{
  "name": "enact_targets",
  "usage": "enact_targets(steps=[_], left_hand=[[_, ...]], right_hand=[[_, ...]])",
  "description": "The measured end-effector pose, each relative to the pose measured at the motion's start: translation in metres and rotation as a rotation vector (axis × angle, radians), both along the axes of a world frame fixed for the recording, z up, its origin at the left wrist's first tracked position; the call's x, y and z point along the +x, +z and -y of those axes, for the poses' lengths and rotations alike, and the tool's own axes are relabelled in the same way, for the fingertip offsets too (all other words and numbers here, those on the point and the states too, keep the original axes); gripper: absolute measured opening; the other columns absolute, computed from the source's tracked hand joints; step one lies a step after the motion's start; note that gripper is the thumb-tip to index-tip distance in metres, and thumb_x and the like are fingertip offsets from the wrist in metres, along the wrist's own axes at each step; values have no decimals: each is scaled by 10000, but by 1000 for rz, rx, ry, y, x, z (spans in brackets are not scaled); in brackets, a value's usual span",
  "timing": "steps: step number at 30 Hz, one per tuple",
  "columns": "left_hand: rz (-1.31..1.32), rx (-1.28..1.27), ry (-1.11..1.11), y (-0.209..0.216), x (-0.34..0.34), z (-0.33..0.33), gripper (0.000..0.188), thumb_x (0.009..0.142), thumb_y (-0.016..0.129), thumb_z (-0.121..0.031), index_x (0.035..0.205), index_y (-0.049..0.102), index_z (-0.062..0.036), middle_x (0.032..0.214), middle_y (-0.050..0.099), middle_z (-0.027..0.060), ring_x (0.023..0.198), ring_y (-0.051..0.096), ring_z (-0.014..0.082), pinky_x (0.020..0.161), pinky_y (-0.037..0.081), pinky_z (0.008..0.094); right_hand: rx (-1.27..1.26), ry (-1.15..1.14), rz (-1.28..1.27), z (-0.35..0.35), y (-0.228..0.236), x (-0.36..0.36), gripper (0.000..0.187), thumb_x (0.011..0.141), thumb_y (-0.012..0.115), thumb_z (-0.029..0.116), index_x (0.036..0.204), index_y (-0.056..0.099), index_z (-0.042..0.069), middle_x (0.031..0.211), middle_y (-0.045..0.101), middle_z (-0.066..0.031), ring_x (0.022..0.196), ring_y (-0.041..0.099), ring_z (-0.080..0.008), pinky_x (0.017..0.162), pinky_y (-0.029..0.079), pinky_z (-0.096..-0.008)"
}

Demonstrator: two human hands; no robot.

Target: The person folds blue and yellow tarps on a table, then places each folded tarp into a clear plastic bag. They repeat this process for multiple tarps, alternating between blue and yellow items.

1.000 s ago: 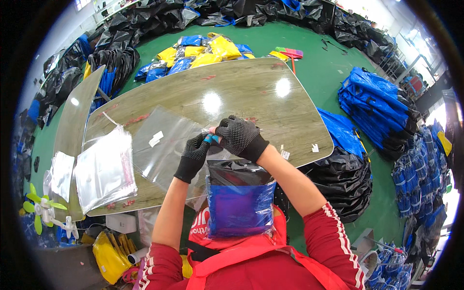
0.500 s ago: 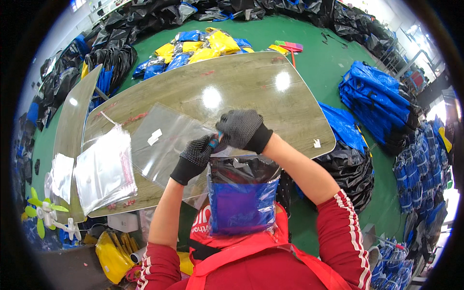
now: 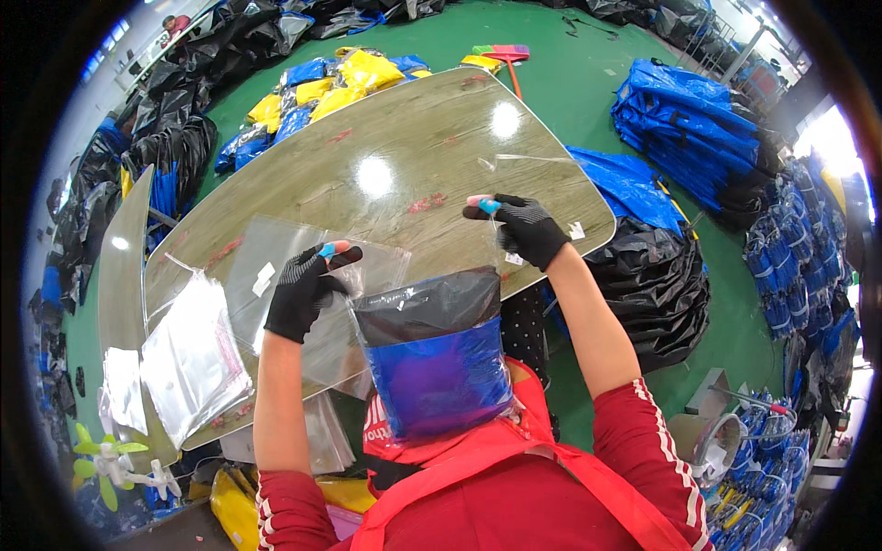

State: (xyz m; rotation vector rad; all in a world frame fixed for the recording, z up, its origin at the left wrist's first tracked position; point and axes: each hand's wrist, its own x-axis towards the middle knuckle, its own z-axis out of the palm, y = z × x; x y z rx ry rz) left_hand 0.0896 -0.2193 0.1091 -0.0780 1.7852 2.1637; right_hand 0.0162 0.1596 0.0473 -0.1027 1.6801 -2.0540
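Observation:
A clear plastic bag [image 3: 441, 367] packed with folded blue and black sheeting leans against my red apron at the table's near edge. My left hand [image 3: 308, 289], in a black dotted glove, is beside its upper left corner, with thumb and forefinger pressed together; what they hold, if anything, is hidden. Higher up on the right, my right hand [image 3: 522, 228] pinches too, and clear film seems to trail below its fingers. Both forefingers have bare tips and blue wraps. Under my left hand lie flat clear bags [image 3: 276, 248] with a small white label.
A stack of clear bags [image 3: 195, 358] lies on the wood-grain table [image 3: 413, 147], left. Yellow and blue packages [image 3: 322, 87] are heaped beyond it. Folded blue sheeting [image 3: 680, 129] and a black bundle [image 3: 652, 294] stand right; a broom [image 3: 503, 53] lies behind. A small green fan [image 3: 110, 459] is lower left.
My hands, together above the package before, have parted: the left went left, the right went right and slightly up. The package now tilts, and my view has shifted.

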Motion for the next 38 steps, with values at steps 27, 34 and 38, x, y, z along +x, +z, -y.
enact_targets(steps=[27,34,38], left_hand=[[43,-80,-41,-71,30,4,571,953,558,-383,1414,417,-78,1270,556,60,1100,546,185,963,442,352],[364,1190,62,17,-162,61,556,1014,385,-363,1451,287,-32,1489,338,159,1378,302,262,1154,210,397],[1112,1994,322,-18,-103,93,439,972,395,-189,1412,403,-180,1441,446,21,1341,387,200,1143,213,473]], right_hand=[[1865,49,-579,-269,-159,28,667,782,609,344,1381,456,95,1350,509,-199,1260,462,-373,1075,321,-469],[1349,-1176,-304,-321,-29,-85,326,857,536,390,942,701,123,990,669,-189,893,631,-398,774,489,-498],[1289,-1037,-1475,-273,76,-77,188,772,618,137,946,680,104,856,621,-120,865,576,-363,847,446,-460]])
